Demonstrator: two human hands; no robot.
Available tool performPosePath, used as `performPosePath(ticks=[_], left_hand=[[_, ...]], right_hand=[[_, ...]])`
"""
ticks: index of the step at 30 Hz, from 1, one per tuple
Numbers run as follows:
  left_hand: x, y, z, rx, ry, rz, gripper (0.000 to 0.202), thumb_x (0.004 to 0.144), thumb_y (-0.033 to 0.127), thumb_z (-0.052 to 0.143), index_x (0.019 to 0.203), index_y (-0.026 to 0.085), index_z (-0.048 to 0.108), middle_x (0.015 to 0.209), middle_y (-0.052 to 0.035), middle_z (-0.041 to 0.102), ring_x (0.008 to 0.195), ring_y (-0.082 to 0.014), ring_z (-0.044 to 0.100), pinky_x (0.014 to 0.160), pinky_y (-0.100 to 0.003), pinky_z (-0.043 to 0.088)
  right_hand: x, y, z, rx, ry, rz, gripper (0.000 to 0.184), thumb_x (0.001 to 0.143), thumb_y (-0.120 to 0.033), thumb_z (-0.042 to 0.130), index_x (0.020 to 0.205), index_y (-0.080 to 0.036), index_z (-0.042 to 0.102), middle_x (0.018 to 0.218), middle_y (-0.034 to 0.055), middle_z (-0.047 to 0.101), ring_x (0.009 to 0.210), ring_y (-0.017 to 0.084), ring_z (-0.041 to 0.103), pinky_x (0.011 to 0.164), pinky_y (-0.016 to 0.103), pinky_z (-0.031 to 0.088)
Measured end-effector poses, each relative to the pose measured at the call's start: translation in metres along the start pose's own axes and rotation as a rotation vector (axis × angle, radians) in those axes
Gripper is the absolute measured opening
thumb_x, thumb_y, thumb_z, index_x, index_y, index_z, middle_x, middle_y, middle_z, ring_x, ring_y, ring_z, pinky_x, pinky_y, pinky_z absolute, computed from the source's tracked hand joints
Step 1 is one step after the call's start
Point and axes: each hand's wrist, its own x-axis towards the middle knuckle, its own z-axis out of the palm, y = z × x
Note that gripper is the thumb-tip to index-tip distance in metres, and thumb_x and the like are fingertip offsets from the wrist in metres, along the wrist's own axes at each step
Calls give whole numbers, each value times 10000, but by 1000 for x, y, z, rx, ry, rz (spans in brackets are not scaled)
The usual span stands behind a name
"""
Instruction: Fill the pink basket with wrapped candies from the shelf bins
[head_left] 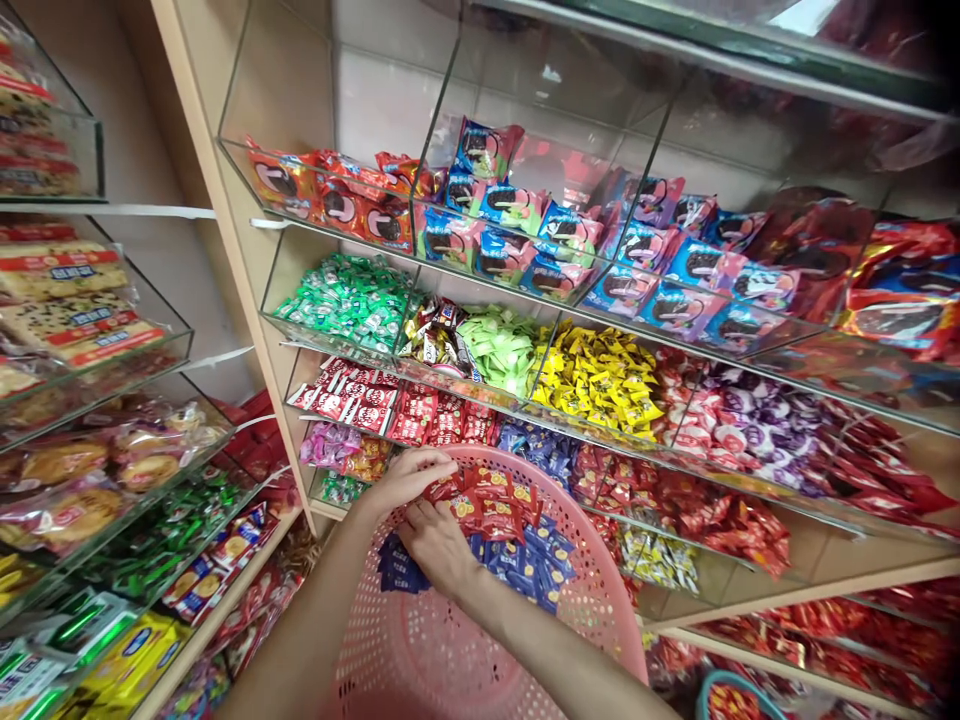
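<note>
pink basket (604, 622), hole-dotted; red packets (501, 522), orange print; dark-blue packets (517, 568), pale marks.

A pink perforated basket (609, 590) is carrying red packets (499, 515) and blue packets (517, 570); beyond it, a glass-fronted shelf unit (244, 275) is holding green-wrapped sweets (345, 305), yellow-wrapped sweets (600, 380) (both loosely heaped) and, one tier higher, blue-and-pink cookie packs (504, 252).

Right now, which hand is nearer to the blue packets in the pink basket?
Right. The right hand is inside the pink basket, with blue packets on both sides; the left hand is farther, by its far rim.
</note>
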Motion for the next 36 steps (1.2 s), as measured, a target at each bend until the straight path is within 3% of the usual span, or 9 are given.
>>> performPosePath(ticks=[10, 16, 23, 25, 30, 36], left_hand=[[-1, 1, 0, -12, 1, 18, 348, 752, 507, 534, 864, 220, 697, 983, -20, 681, 955, -182, 584, 882, -273, 416], [-2, 1, 0, -5, -6, 27, 333, 758, 501, 532, 848, 225, 695, 972, -16, 680, 937, -179, 586, 864, -273, 423], [-2, 1, 0, -22, 1, 24, 335, 751, 503, 537, 841, 221, 693, 970, -18, 683, 936, -179, 586, 863, -271, 420], [-2, 2, 0, -19, -8, 27, 342, 758, 507, 525, 838, 217, 689, 971, -16, 680, 939, -176, 585, 869, -268, 415], [-3, 5, 0, -9, -4, 25, 342, 758, 506, 524, 835, 216, 686, 967, -18, 676, 941, -180, 583, 866, -274, 413], [-2, 3, 0, -9, 7, 3, 338, 751, 503, 534, 844, 216, 687, 980, -20, 677, 958, -180, 578, 866, -264, 415]], right_hand=[[-27, 2, -6, 99, 108, 115, 138, 894, -206, 470, 771, -195, 532, 809, 7, 554, 768, 148, 469, 688, 297, 300], [-39, -6, 8, 80, 84, 99, 156, 899, -187, 456, 756, -190, 520, 783, 6, 535, 761, 152, 453, 691, 305, 298], [-41, -8, 14, -6, 45, 123, 112, 851, -150, 518, 744, -183, 524, 793, 28, 527, 777, 172, 446, 684, 321, 305], [-41, -9, 13, -2, 41, 114, 76, 832, -207, 553, 762, -182, 536, 801, 30, 529, 785, 179, 447, 691, 328, 313], [-39, -13, 5, 19, 61, 136, 263, 785, -433, 578, 816, -172, 563, 834, 44, 539, 818, 204, 452, 709, 347, 329], [-25, -16, 2, 19, 73, 88, 166, 830, -345, 555, 821, -180, 560, 793, 28, 560, 790, 183, 461, 679, 330, 323]])
